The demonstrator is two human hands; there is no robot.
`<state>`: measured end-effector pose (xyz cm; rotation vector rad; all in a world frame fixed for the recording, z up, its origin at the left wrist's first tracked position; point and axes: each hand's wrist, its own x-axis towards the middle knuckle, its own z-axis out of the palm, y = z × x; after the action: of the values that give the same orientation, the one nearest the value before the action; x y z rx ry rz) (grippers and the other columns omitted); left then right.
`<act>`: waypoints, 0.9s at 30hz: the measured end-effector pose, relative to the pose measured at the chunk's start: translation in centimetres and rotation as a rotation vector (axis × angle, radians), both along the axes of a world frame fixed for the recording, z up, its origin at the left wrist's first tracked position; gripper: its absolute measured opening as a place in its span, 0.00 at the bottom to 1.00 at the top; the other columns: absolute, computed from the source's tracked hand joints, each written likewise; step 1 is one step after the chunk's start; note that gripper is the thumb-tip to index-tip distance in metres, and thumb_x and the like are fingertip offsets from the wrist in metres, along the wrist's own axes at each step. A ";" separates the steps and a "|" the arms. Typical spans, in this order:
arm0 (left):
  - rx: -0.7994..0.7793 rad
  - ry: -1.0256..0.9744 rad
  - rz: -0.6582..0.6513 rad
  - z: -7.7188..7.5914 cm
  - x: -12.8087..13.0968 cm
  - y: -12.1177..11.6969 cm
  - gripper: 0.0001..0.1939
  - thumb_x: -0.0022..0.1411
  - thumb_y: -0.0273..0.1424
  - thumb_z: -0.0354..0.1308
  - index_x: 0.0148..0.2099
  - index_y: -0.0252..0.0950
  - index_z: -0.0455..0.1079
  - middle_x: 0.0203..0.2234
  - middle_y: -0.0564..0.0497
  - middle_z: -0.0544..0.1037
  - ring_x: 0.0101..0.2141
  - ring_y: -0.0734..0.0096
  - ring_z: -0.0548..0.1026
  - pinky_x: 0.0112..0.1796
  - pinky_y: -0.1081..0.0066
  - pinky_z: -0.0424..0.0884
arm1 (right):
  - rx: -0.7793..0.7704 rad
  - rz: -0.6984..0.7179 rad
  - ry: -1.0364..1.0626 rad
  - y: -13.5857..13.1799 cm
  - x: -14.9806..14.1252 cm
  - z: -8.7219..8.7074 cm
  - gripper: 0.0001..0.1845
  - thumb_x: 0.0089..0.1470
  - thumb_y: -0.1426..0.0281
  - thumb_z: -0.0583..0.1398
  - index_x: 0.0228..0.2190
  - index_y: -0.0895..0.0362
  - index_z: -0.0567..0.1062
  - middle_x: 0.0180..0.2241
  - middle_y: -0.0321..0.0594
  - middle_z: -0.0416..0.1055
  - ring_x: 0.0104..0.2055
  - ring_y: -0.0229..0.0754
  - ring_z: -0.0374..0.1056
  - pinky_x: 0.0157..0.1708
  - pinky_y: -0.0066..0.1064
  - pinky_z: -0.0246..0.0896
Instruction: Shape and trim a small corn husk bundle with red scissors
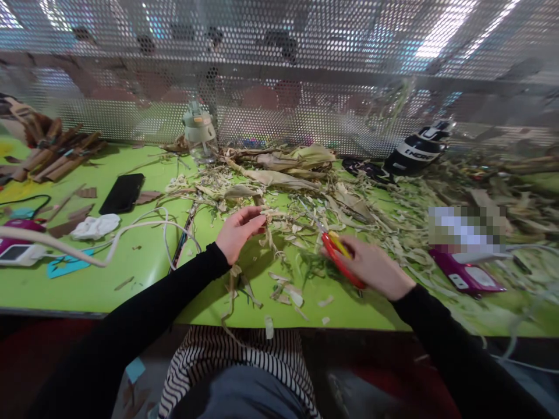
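In the middle of the table, my left hand (pixel 239 233) pinches a pale dried husk strip (pixel 269 228) between thumb and fingers. Its lower part appears to hang down in front of the hand. My right hand (pixel 378 266) grips scissors (pixel 335 256) by their red and yellow handles, with the blades pointing up and left towards the husk strip. A gap separates the blades from my left hand. Cut husk scraps (pixel 288 291) lie below and between the hands. Beneath the scissors is a blurred green tangle of fibres (pixel 312 262).
Long dried corn husks (pixel 283 169) lie along the back beside a clear bottle (pixel 201 137). A dark bottle (pixel 419 148) leans at the back right. On the left are a phone (pixel 122 193), white cables (pixel 131 230) and brown rolls (pixel 65 154). A purple device (pixel 469 276) sits at right.
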<state>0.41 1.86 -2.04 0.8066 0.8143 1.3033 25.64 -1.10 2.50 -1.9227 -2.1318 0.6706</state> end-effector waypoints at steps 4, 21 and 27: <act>-0.019 -0.032 -0.024 0.1 0.0 -0.1 0.15 0.44 0.29 0.68 0.37 0.34 0.71 0.27 0.53 0.76 0.29 0.77 0.74 0.37 0.70 0.72 | 0.163 -0.089 -0.377 1.5 1.6 -0.4 0.27 0.52 0.49 0.52 0.37 0.60 0.71 0.28 0.50 0.71 0.31 0.55 0.68 0.32 0.44 0.62; -0.125 -0.034 -0.144 0.1 0.5 -0.2 0.13 0.51 0.36 0.65 0.37 0.31 0.74 0.28 0.49 0.79 0.28 0.76 0.76 0.37 0.73 0.74 | 0.162 0.079 0.766 3.1 -7.0 -3.0 0.15 0.53 0.57 0.58 0.30 0.57 0.73 0.24 0.36 0.69 0.24 0.36 0.64 0.25 0.27 0.60; -0.106 0.155 -0.155 0.1 0.4 -0.2 0.16 0.48 0.36 0.67 0.36 0.31 0.73 0.27 0.50 0.78 0.27 0.76 0.75 0.30 0.76 0.72 | 0.105 0.038 0.812 3.2 -6.9 -3.8 0.15 0.52 0.57 0.59 0.28 0.57 0.73 0.24 0.35 0.69 0.23 0.34 0.63 0.24 0.26 0.60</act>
<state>0.79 1.71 -1.97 0.8758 0.9169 1.0613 18.70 2.10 -1.33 -1.2329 -1.6313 1.0844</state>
